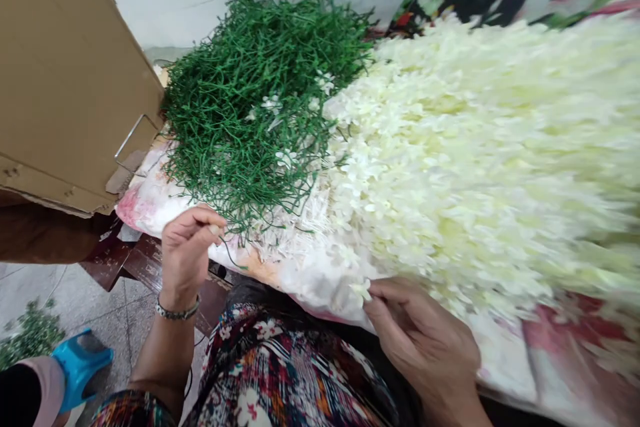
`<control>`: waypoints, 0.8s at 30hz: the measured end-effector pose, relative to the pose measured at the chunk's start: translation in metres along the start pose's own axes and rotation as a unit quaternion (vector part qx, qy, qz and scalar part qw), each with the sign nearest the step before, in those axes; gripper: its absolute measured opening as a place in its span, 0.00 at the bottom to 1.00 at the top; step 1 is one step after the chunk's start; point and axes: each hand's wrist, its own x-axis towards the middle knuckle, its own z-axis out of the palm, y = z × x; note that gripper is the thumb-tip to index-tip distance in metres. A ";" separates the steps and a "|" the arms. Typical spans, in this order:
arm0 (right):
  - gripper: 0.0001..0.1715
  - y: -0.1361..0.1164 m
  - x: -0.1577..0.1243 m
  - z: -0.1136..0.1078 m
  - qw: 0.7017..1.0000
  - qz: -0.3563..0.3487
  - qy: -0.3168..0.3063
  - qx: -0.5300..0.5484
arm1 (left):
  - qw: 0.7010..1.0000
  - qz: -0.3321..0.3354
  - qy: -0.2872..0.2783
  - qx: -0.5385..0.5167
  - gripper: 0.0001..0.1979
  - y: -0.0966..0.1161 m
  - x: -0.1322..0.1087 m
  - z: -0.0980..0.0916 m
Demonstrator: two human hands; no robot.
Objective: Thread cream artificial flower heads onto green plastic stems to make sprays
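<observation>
Left hand (187, 250) pinches a thin stem (229, 253); right hand (425, 337) pinches a white blossom (361, 290), pieces apart. Green pile (260, 80), blossom heap (480, 147) both large: much seemingly left.

The left forearm (163, 360) reaches up and forward to a left hand (186, 257) whose thumb (206, 235) and forefinger meet in a pinch, while the right hand (425, 333), well apart from it, points leftward with fingers (393, 290) bent and thumb tip pinching.
</observation>
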 end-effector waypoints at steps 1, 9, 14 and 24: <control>0.08 -0.001 -0.001 -0.002 0.999 0.026 -0.002 0.032 | 0.999 -0.024 -0.033 -0.030 0.04 -0.005 -0.008 0.008; 0.05 -0.006 0.000 -0.010 0.979 0.124 0.020 0.163 | 0.959 -0.193 -0.184 -0.095 0.05 -0.049 -0.046 0.069; 0.04 0.001 -0.006 -0.013 0.972 0.156 0.034 0.171 | 0.945 -0.202 -0.255 -0.040 0.10 -0.055 -0.045 0.078; 0.05 -0.001 -0.001 -0.010 0.991 0.104 0.023 0.086 | 0.937 -0.153 -0.292 0.115 0.12 -0.052 -0.048 0.099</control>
